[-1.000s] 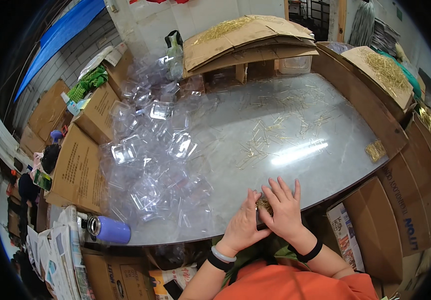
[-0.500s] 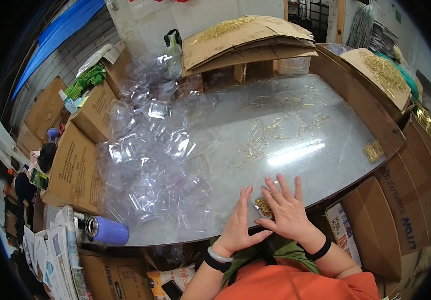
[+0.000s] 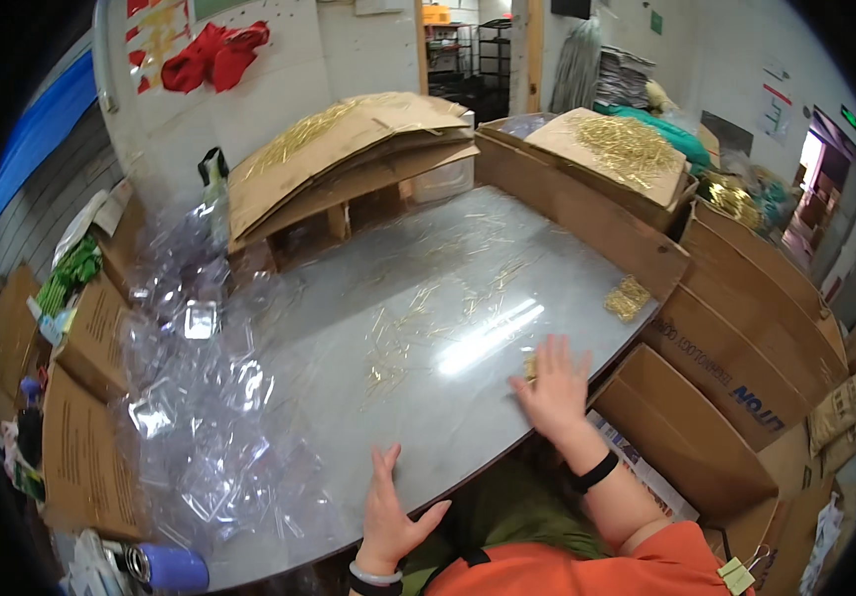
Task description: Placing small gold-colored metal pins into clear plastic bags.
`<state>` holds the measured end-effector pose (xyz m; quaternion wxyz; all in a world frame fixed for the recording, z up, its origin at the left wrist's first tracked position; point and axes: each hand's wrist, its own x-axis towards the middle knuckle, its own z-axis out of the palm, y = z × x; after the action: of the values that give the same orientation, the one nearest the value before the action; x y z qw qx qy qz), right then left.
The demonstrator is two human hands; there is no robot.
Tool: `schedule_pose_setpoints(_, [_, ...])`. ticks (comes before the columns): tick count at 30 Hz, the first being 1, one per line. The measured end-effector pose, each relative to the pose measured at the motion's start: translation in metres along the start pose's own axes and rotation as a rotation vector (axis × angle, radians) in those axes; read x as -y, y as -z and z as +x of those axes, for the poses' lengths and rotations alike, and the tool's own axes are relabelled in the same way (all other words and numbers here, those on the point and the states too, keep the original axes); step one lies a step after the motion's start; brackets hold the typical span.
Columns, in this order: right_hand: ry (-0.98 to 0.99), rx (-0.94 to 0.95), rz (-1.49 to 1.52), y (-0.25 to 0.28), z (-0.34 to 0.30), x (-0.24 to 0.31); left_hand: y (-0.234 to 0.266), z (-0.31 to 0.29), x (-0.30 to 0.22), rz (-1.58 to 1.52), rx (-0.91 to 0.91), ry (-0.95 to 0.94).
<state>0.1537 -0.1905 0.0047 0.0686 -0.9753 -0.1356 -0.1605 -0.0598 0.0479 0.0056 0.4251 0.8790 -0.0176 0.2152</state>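
My right hand (image 3: 555, 393) lies flat over the right part of the grey table (image 3: 349, 437), fingers stretched out. Beside its thumb and forefinger a bit of a small pack of gold-coloured wire pieces (image 3: 529, 366) shows; the hand covers the rest. My left hand (image 3: 391, 521) hovers by the table's near edge with its fingers apart and nothing in it. Thin gold-coloured pieces (image 3: 398, 343) lie scattered over the middle of the table. Another filled pack of gold pieces (image 3: 628, 298) rests at the right corner.
Clear plastic boxes (image 3: 214, 427) heap up on the left side. A purple flask (image 3: 175, 568) lies at the near left. Cardboard sheets with gold pieces (image 3: 349, 149) form a shelf top at the back. A cardboard wall (image 3: 587, 214) edges the right side; an open carton (image 3: 686, 427) stands below.
My view has swung to the right. My hands have moved apart: the right has slid rightward with the small pack, and the left stays nearer the edge.
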Motion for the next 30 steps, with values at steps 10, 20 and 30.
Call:
schedule_pose_setpoints(10, [-0.529, 0.022, -0.1, -0.014, 0.073, -0.102, -0.005, 0.001, 0.003, 0.107, 0.045, -0.081])
schedule_pose_setpoints(20, [-0.412, -0.092, -0.131, 0.006, 0.076, -0.071, -0.004, 0.004, 0.001, 0.185, 0.028, -0.103])
schedule_pose_setpoints(30, [0.142, 0.564, 0.183, -0.024, 0.133, 0.045, -0.011, 0.003, -0.001, 0.292, -0.12, -0.049])
